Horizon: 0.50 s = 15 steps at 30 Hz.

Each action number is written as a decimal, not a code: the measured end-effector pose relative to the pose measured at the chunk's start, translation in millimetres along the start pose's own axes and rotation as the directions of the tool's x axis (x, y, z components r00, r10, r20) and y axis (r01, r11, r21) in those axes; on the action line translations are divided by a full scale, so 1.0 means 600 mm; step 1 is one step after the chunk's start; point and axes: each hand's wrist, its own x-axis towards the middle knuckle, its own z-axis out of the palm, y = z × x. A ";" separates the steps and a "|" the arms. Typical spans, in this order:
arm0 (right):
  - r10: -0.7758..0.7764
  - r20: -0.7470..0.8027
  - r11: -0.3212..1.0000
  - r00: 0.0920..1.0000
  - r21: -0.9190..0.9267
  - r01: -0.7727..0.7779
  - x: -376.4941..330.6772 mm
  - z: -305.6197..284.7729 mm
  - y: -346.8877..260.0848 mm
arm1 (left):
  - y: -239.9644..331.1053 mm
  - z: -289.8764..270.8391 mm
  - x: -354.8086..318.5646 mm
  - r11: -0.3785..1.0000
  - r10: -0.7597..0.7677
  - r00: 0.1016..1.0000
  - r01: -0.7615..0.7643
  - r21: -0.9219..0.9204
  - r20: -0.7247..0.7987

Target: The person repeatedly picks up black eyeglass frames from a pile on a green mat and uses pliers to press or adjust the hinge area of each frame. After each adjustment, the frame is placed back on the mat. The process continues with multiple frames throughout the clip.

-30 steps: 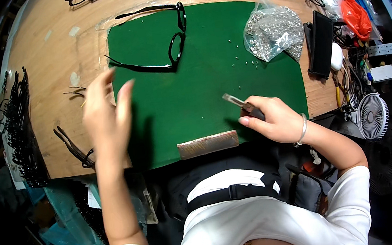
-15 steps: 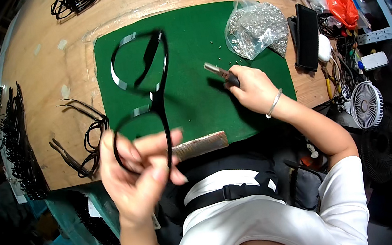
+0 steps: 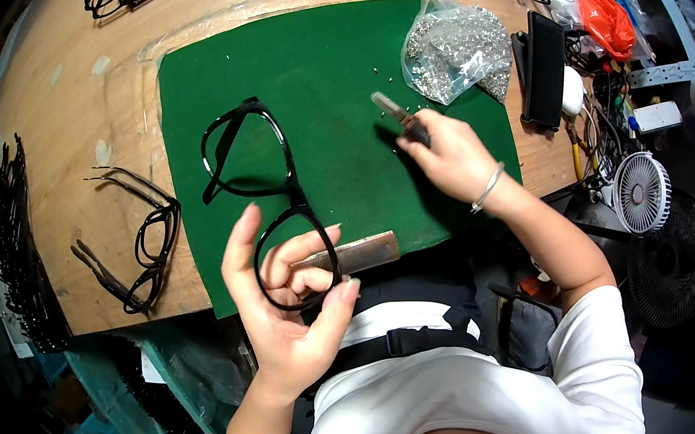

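Observation:
My left hand [image 3: 288,337] pinches one rim of a black eyeglass frame [image 3: 298,193] between thumb and fingers, holding it up over the near left of the green mat [image 3: 319,56]. One folded temple crosses the far rim; the other temple cannot be made out. My right hand [image 3: 455,156] is closed round a small hand tool [image 3: 391,107] with a dark handle and a narrow metal end, pointing up and left above the mat. Just beyond it lie several tiny metal pieces and a clear plastic bag [image 3: 453,52] filled with similar silvery bits.
More black eyeglass frames [image 3: 157,236] rest on the wooden table left of the mat. A dark bundle [image 3: 17,249] lines the left edge. Along the mat's near edge lies a textured metal strip [image 3: 369,252]. A black phone [image 3: 544,67], cables and a white fan [image 3: 641,191] crowd the right.
The eyeglass frame has turned and come lower, and my left hand has shifted right. My right hand with the tool has moved slightly.

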 end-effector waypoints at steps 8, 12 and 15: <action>-0.196 0.055 0.965 0.979 -0.165 0.202 0.006 0.006 0.004 | -0.001 0.019 0.013 0.996 0.070 0.990 -0.064 -0.055 0.123; -0.282 0.025 0.938 0.959 -0.202 0.281 0.001 0.011 0.010 | -0.015 0.023 0.012 0.988 0.120 0.987 -0.129 0.086 0.108; -0.261 0.075 0.960 0.962 0.122 0.251 -0.021 -0.010 -0.011 | -0.016 0.026 0.011 0.959 0.166 0.985 -0.174 0.222 0.054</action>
